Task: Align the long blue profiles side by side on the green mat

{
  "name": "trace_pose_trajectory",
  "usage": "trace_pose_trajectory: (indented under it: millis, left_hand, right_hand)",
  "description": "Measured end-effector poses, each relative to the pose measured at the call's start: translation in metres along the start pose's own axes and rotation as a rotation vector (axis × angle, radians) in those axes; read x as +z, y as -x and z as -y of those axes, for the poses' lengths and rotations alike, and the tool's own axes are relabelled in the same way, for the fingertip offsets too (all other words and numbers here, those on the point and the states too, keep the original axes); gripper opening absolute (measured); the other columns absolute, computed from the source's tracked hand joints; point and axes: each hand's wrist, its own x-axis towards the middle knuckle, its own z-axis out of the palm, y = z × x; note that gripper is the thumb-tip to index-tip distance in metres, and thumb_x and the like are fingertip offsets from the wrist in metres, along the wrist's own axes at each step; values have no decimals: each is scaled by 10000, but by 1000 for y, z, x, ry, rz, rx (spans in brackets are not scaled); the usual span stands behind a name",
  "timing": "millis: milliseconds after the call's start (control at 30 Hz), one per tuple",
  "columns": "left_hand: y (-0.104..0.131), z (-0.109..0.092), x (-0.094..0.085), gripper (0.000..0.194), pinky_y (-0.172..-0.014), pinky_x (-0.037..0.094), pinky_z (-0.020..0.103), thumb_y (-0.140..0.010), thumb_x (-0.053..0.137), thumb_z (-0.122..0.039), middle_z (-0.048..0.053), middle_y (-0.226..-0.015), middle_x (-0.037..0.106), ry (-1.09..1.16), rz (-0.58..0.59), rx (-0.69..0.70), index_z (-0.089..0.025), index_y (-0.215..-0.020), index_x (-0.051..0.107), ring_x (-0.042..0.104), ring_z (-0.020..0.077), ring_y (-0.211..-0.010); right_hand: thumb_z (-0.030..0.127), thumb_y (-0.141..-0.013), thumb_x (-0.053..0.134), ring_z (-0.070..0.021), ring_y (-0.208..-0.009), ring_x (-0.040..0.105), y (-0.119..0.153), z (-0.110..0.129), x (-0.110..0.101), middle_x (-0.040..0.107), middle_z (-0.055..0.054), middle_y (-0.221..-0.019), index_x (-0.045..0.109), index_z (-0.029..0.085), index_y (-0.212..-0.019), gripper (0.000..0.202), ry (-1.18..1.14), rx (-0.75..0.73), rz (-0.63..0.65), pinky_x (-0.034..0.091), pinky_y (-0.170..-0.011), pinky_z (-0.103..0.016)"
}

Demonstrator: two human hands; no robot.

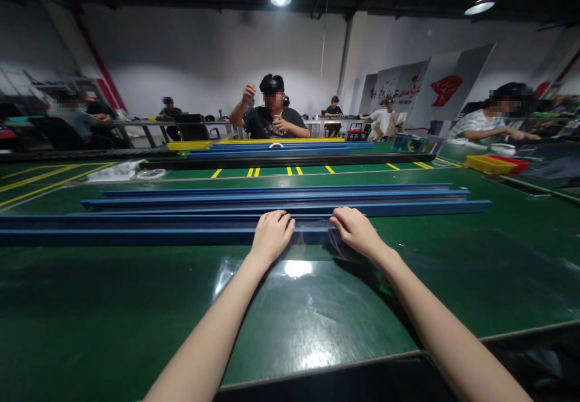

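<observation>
Seen from the wearer's own eyes, two bare forearms reach across a glossy green table (90, 305) to a long blue rail (136, 236) that lies crosswise, nearest the person, running off the left edge of view. The left hand (273, 233) bends over the rail, fingers curled onto its far edge; the right hand (354, 231) is curled beside it, thumb drawn close to the fingers, near the rail's right-hand stretch. Clear film (312, 237) shows between the hands at the rail (it is see-through and hard to trace), so whether either hand grips rail, film or both cannot be told. Just behind lie more blue rails (290, 199), roughly parallel, and beyond them a long black bar (290, 161). Across the table a co-worker (272, 121) in a dark shirt raises one hand. At far right sits a yellow tray (487, 164) beside a red tray (519, 165).
</observation>
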Motion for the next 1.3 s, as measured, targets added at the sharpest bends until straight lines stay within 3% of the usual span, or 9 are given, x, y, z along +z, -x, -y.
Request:
trace_pose_trajectory:
  millis: [200,367,500,600,833,1067,1300]
  left_hand:
    - [2,-20,-13,298,-828,386,331,-864,342,-276,61,-988,614,69,-125,101,-153,-957,597,535,180,-931]
    - [6,-26,-21,354,-816,388,344,-859,311,-299,94,-1017,603,120,-255,322,-132,-1047,561,528,191,-954]
    - [7,-30,-23,410,-828,390,351,-825,364,-379,112,-1049,588,136,-207,532,-117,-1088,539,524,205,-970]
    - [7,-32,-21,472,-840,394,339,-801,403,-436,122,-1095,565,138,-119,615,-110,-1123,513,500,213,-1021]
    - [8,-33,-15,458,-879,375,344,-808,426,-368,101,-1208,496,80,42,590,-149,-1211,430,434,210,-1118]
    - [7,-26,-2,345,-866,369,371,-864,377,-328,92,-1228,489,-80,28,439,-202,-1169,475,418,226,-1144]
    - [9,-19,5,348,-889,350,360,-874,367,-327,66,-1235,491,-73,76,308,-251,-1204,446,418,204,-1153]
  right_hand:
    - [332,-872,289,-142,-623,548,2,-1,-3,636,-28,-752,519,208,-843,263,178,144,0,212,-503,-246]
    - [361,-873,289,-135,-638,556,3,-10,-5,641,-21,-779,522,215,-820,279,297,138,-43,177,-490,-249]
    - [376,-875,283,-129,-608,533,4,-21,-6,633,-32,-764,527,203,-798,308,367,162,-112,177,-504,-254]
    - [366,-875,294,-132,-608,510,4,-30,-5,619,-34,-740,519,195,-771,301,397,157,-177,196,-534,-256]
    - [326,-866,333,-165,-696,458,4,-49,0,573,-53,-711,506,175,-737,263,427,125,-249,228,-628,-274]
    - [303,-853,344,-189,-740,437,3,-58,4,556,-76,-782,528,158,-786,245,402,170,-176,262,-654,-285]
    - [313,-853,320,-204,-874,452,2,-46,5,549,-102,-945,557,162,-937,294,300,144,-115,284,-770,-310]
